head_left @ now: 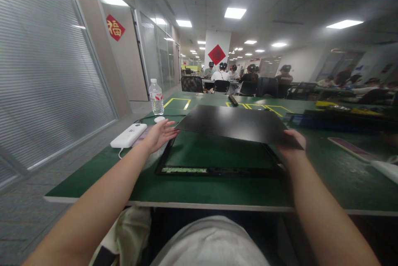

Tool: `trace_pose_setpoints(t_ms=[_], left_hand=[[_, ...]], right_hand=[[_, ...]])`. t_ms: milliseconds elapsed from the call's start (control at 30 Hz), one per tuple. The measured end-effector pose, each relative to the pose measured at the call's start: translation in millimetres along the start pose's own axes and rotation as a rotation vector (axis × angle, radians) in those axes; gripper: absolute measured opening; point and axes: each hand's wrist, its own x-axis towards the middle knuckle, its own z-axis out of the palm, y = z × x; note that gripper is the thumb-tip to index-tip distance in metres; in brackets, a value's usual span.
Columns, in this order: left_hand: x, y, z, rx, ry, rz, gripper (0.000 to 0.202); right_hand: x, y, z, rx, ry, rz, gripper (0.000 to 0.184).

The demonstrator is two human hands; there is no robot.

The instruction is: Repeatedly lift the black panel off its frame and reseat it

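Green-matted workbench (pixel 93 183) in a crowded open office: at the centre of the picture, a thin black panel (pixel 236 123) hangs tilted above a black bezel frame (pixel 217 171) lying flat. The right hand (pixel 294 141) grasps the panel's right corner. The left hand (pixel 160 133) is spread open at the left corner, and I cannot tell whether it touches. The panel looks parted from the frame along its near edge but is not set down. Its far edge hides the frame's back rail, and the objects at far right are blurred.

A water bottle (pixel 156 97) stands beyond a white power bank (pixel 128 135).
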Motion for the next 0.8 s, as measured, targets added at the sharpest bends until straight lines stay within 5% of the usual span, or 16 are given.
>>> trace_pose_setpoints(t_ms=[133, 333, 467, 667, 800], left_hand=[[-2.0, 5.5, -1.5, -0.077, -0.081, -0.094, 0.025], [-0.9, 4.1, -2.1, -0.034, -0.042, -0.166, 0.027], [-4.3, 7.9, -0.6, -0.041, -0.050, -0.106, 0.036], [-6.2, 16.7, -3.4, -0.079, 0.010, -0.025, 0.024], [-7.2, 19.3, -4.4, -0.060, -0.005, 0.066, 0.029]], right_hand=[[-3.9, 0.9, 1.5, -0.095, -0.008, 0.075, 0.020], [-10.5, 3.7, 8.5, -0.122, -0.077, 0.165, 0.019], [-19.1, 2.6, 14.3, -0.159, -0.134, 0.263, 0.023], [-24.3, 6.9, 13.9, -0.255, -0.307, 0.474, 0.016], [-16.9, 15.1, 8.8, -0.292, -0.326, 0.463, 0.017]])
